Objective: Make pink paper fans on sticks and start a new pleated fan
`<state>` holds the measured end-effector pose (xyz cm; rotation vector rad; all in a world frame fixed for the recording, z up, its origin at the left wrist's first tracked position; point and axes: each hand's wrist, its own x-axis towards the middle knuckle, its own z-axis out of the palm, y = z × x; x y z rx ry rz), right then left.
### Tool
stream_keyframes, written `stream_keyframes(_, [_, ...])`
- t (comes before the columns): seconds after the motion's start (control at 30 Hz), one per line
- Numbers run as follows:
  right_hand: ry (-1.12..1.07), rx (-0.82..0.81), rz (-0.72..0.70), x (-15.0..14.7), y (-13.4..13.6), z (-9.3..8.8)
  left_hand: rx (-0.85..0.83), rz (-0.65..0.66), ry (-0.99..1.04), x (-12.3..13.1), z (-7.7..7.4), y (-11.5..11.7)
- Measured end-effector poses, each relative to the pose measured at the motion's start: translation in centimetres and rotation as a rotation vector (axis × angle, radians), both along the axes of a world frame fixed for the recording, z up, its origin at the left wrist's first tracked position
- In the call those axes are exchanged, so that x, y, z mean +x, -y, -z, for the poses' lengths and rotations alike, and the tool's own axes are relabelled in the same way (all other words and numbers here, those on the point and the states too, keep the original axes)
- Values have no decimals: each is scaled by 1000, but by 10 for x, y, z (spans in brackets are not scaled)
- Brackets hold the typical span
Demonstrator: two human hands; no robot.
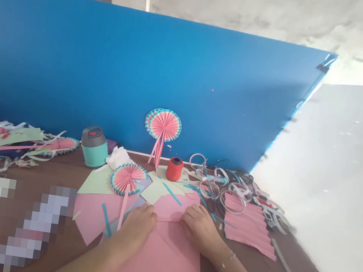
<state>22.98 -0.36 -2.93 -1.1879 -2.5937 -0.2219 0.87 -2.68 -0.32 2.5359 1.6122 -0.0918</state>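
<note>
Paper [162, 265], pink, is lying lower centre, long axis running toward the bottom edge; left hand [139, 223] and right hand [200, 230], equally near, are curling at its upper part, grip indeterminable.

The near paper [165, 265] is plain pink. The far fan [164, 124] is pink, rimmed in cream and blue. The left container [94, 152] is teal and dark grey.
</note>
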Motion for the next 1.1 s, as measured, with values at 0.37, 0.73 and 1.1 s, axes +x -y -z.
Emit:
stream_keyframes(0.37, [-382,-250,122,0,-11,9,-49,-122,205,-10,-5,-9])
stream_keyframes(0.73, [-89,-46,80,-2,-3,-1,21,-59,69,-3,-1,-10])
stream_keyframes(1.1, [-82,-48,91,0,-6,3,11,-44,88,-10,-1,-10])
